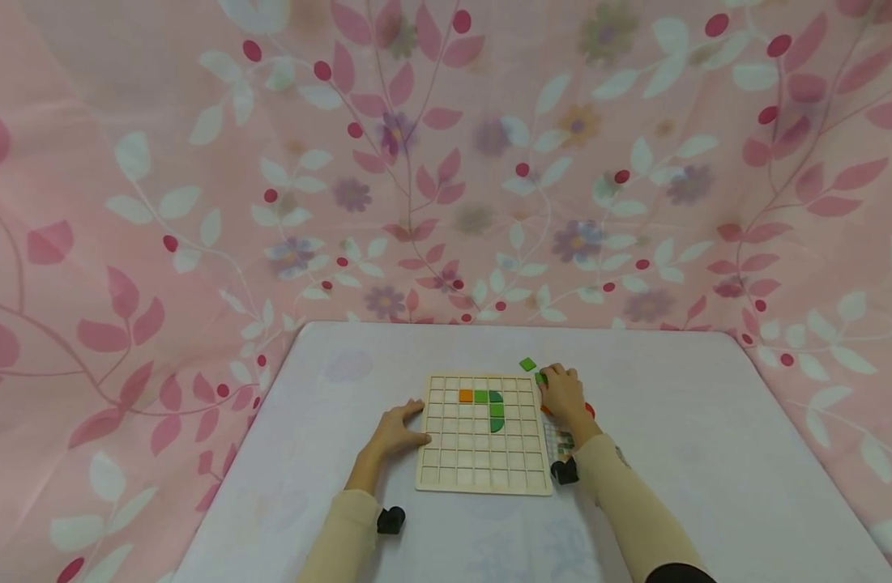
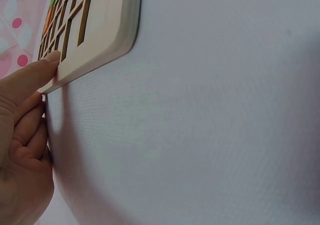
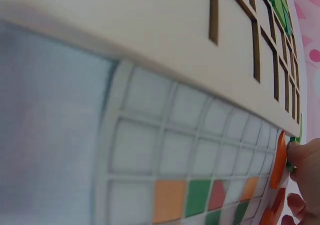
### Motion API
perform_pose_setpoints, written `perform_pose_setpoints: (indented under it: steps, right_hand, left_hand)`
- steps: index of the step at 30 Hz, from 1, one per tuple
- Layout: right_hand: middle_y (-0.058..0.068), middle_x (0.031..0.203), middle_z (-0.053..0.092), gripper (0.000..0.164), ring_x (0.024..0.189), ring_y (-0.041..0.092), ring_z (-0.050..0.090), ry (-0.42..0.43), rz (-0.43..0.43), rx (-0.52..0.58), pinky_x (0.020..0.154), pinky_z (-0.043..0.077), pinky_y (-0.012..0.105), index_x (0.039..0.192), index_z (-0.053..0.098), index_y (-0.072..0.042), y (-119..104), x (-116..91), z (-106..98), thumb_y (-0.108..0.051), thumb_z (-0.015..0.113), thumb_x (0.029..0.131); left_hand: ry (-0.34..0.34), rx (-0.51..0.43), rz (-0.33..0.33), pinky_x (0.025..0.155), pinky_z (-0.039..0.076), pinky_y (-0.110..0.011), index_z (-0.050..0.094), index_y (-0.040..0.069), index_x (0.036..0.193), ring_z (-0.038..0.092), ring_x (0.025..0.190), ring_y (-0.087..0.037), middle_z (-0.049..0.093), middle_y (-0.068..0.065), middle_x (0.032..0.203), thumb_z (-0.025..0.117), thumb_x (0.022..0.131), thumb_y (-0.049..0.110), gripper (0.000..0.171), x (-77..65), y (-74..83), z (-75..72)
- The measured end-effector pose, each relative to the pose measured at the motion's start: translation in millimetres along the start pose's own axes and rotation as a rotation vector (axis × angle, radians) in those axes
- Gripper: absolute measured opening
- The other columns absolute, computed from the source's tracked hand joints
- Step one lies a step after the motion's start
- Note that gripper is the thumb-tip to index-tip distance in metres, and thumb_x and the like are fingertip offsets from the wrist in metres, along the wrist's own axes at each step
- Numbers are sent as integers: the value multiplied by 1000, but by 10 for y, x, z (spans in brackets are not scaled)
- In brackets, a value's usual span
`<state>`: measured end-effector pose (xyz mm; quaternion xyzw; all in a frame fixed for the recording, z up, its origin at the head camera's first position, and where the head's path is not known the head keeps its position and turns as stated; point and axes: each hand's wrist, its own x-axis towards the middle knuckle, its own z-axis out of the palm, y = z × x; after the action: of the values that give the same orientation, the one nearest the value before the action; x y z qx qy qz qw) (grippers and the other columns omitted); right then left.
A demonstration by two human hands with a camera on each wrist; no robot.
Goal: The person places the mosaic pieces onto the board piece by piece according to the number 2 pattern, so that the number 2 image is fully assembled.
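Observation:
A wooden grid board lies flat on the table. An orange square tile, two green square tiles and two dark green rounded tiles sit in its upper cells. My left hand is at the board's left edge; in the left wrist view its straight thumb presses on the rim, the other fingers beside and below. Just off the upper right corner, my right hand pinches a green tile, mostly hidden by the fingers. Another green tile lies just beyond.
A card printed with a grid and coloured squares lies against the board's right side, partly under my right arm. Orange pieces lie by its far end, and a red piece shows beside my right wrist. A floral cloth hangs behind the table.

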<state>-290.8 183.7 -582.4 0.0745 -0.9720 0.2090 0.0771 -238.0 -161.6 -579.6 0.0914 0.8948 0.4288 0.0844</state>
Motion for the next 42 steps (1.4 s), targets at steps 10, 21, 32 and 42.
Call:
perform_pose_setpoints:
  steps: [10, 21, 32, 42]
  right_hand:
    - [22, 86, 64, 32, 78, 35, 59, 35, 88, 137, 70, 51, 48, 98, 65, 11, 72, -59, -31, -15, 65, 79]
    - [25, 98, 64, 36, 88, 35, 60, -23, 142, 379, 78, 52, 47, 108, 61, 13, 108, -175, -83, -8, 63, 78]
    - [16, 92, 65, 27, 74, 21, 55, -74, -50, 531, 64, 50, 31, 103, 66, 9, -383, -321, -1, -2, 67, 79]
    - [14, 95, 62, 26, 81, 22, 55, -110, -349, 337, 69, 49, 33, 103, 69, 3, -758, -398, 251, -2, 65, 78]
  left_hand:
    - [3, 10, 5, 111, 26, -50, 50, -4, 132, 34, 135, -36, 43, -21, 141, 81, 70, 13, 72, -5, 9, -1]
    - [-5, 14, -1, 111, 26, -50, 50, -4, 133, 34, 134, -37, 43, -22, 141, 81, 70, 12, 72, -10, 7, 14]
    - [5, -5, -12, 112, 25, -49, 50, -3, 133, 33, 136, -35, 43, -19, 141, 81, 70, 13, 72, -11, -10, 2]
    - [0, -10, -1, 111, 25, -49, 50, -3, 133, 33, 135, -35, 43, -20, 141, 81, 70, 12, 72, -8, -16, 12]
